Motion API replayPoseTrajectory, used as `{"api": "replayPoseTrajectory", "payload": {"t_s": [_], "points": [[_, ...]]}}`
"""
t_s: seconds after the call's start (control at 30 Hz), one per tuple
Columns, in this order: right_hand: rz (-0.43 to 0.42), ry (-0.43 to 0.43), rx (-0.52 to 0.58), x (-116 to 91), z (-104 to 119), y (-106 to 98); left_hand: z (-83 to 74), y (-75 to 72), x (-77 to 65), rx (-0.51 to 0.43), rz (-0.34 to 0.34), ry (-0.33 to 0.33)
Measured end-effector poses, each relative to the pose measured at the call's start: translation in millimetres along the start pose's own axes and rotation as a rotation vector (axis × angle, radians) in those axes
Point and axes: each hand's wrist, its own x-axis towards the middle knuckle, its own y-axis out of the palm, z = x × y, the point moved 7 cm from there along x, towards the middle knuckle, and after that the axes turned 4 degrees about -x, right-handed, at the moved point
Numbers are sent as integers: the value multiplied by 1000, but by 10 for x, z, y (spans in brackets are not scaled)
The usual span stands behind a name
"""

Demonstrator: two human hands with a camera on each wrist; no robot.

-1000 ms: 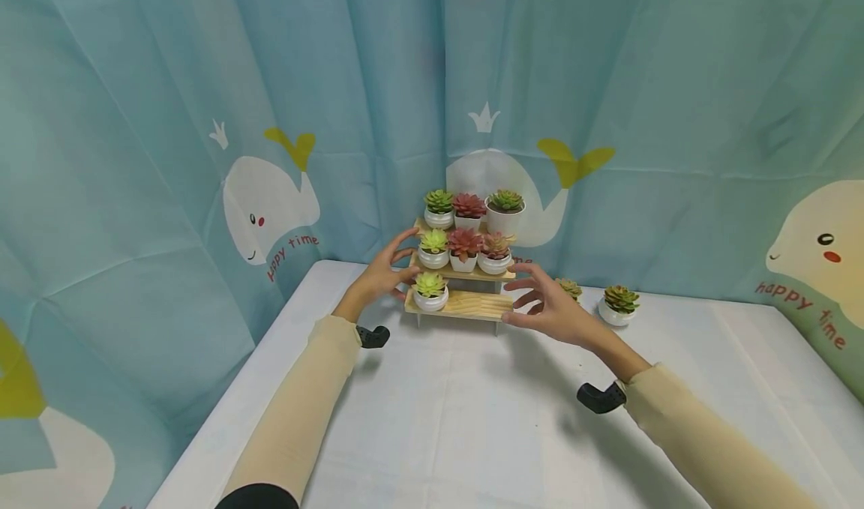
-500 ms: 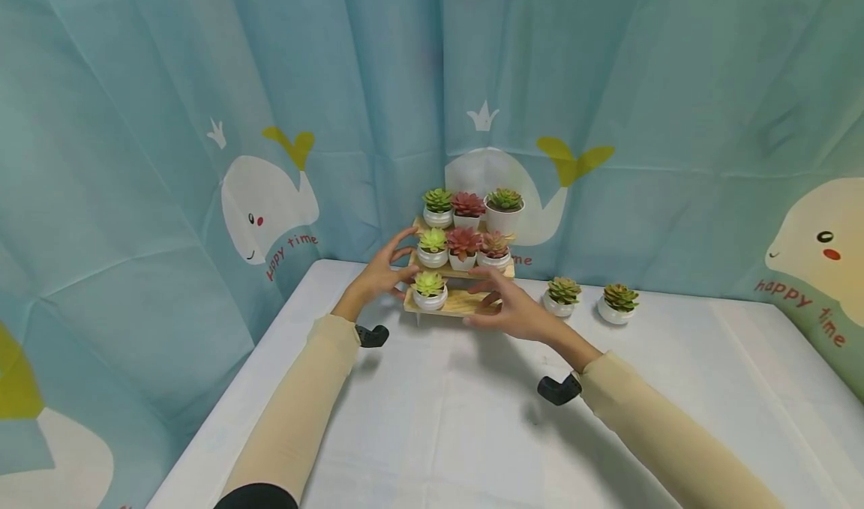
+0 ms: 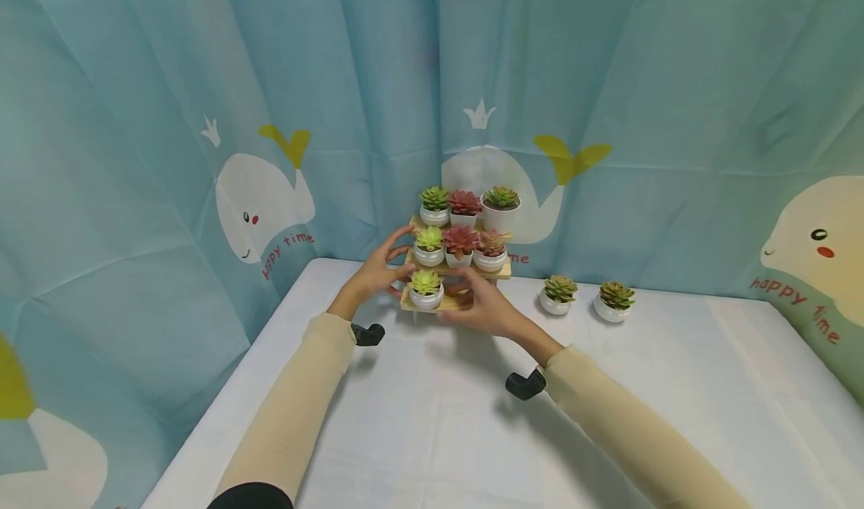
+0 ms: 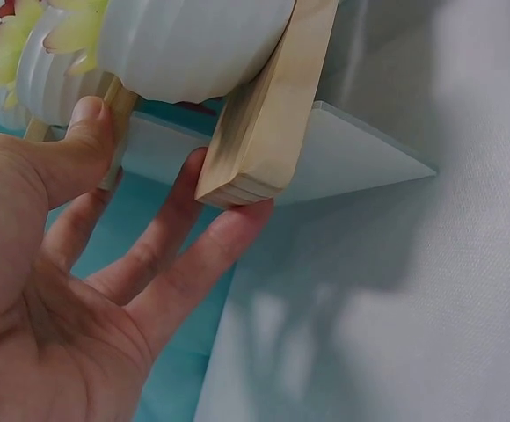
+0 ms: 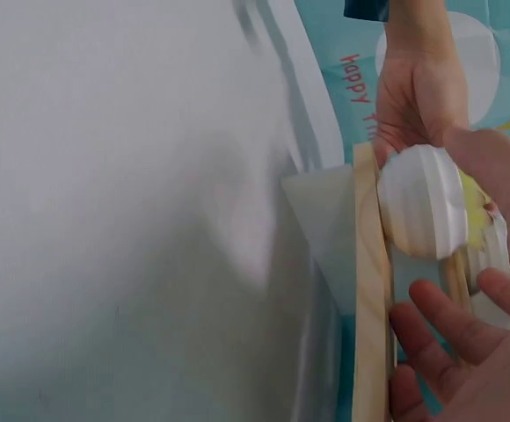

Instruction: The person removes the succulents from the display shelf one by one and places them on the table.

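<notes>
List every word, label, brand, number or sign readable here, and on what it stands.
"happy time": curtain, below the left crowned whale.
"happy time": curtain, below the right whale.
"me": curtain, just right of the plant stand; preceding letters hidden.
"happy": curtain, right wrist view; next word partly hidden.
Head view, lower left edge: red trace, cut off, unreadable.

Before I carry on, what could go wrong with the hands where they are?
The right hand is close beside the bottom-shelf pot and might tip it. The left hand touches the wooden stand, so a jolt could shift it. The middle-shelf pots sit close together, so bumping one might disturb its neighbours.
</notes>
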Motion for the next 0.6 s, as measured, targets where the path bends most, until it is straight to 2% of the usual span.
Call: {"api": "replayPoseTrajectory", "payload": {"t_s": [0.23, 0.6], "points": [[-78, 56, -74, 71, -11, 61, -12, -1, 6, -6, 6, 0], [-129, 104, -124, 138, -10, 124, -9, -7, -2, -6, 9, 6]]}}
